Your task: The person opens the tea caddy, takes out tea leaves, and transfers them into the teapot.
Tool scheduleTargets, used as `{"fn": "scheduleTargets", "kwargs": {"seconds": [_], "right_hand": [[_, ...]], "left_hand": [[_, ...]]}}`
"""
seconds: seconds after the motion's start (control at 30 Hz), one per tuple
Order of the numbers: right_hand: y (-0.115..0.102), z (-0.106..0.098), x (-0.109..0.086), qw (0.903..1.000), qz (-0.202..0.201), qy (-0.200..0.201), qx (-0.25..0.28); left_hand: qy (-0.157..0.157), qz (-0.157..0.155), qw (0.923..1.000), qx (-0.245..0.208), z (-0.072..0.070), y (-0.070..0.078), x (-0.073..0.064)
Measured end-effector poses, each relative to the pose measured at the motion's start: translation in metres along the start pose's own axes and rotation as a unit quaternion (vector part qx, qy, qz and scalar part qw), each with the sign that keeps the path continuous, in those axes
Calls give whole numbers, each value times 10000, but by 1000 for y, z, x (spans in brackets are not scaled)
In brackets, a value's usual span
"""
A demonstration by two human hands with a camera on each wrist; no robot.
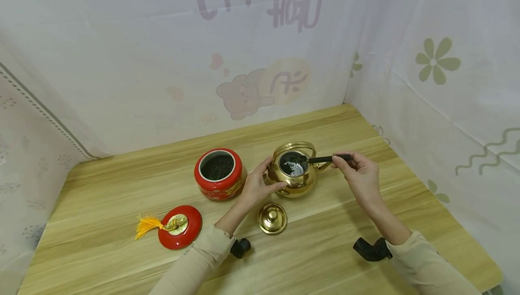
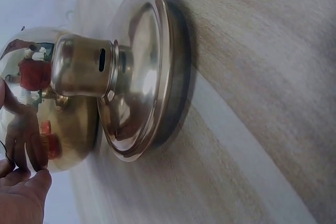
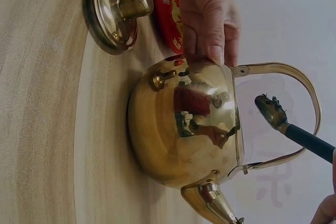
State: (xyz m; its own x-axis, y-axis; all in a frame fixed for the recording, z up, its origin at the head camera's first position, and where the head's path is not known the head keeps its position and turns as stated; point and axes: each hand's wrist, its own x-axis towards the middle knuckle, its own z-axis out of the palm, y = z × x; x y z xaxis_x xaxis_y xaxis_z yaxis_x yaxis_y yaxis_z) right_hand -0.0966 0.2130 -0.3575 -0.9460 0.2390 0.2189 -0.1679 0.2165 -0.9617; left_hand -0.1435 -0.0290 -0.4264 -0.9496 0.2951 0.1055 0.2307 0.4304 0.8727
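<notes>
A gold teapot (image 1: 298, 190) stands uncovered on the wooden table, a perforated strainer (image 1: 295, 169) visible inside its mouth. My left hand (image 1: 257, 186) holds the pot's left side, thumb in front and fingers toward the back. Between thumb and fingers, my right hand (image 1: 363, 177) pinches the black handle of a small tea scoop (image 1: 322, 159). Its gold bowl (image 3: 270, 110) carries some dark tea leaves over the pot's mouth, beneath the arched handle (image 3: 302, 80). Left of the pot sits a red tea jar (image 1: 214, 190) with dark tea leaves (image 1: 218, 168) inside.
The gold teapot lid (image 1: 272, 219) lies knob up in front of the pot. A red jar lid (image 1: 183, 238) with a yellow tassel (image 1: 148, 227) lies at the left. Patterned cloth (image 1: 142, 83) hangs behind the table (image 1: 109, 195) and along both sides.
</notes>
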Motion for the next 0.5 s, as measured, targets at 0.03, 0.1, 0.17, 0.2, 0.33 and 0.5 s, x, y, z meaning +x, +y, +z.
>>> {"fn": "scheduleTargets", "kwargs": {"seconds": [0.03, 0.1, 0.17, 0.2, 0.33, 0.5], "right_hand": [[2, 0, 1, 10000, -34, -1, -15], [6, 1, 3, 9999, -142, -2, -38], [8, 2, 5, 9996, -283, -4, -65], [9, 3, 5, 9994, -350, -6, -77], [10, 6, 6, 9983, -567, -23, -147], [11, 7, 7, 9969, -675, -28, -398]], "left_hand": [[4, -3, 10000, 3, 0, 0, 0], [16, 53, 10000, 14, 0, 0, 0], [28, 102, 9999, 18, -1, 0, 0], [35, 128, 9999, 35, -1, 0, 0], [21, 187, 9998, 58, -1, -1, 0], [7, 265, 9996, 2, -1, -2, 0]]}}
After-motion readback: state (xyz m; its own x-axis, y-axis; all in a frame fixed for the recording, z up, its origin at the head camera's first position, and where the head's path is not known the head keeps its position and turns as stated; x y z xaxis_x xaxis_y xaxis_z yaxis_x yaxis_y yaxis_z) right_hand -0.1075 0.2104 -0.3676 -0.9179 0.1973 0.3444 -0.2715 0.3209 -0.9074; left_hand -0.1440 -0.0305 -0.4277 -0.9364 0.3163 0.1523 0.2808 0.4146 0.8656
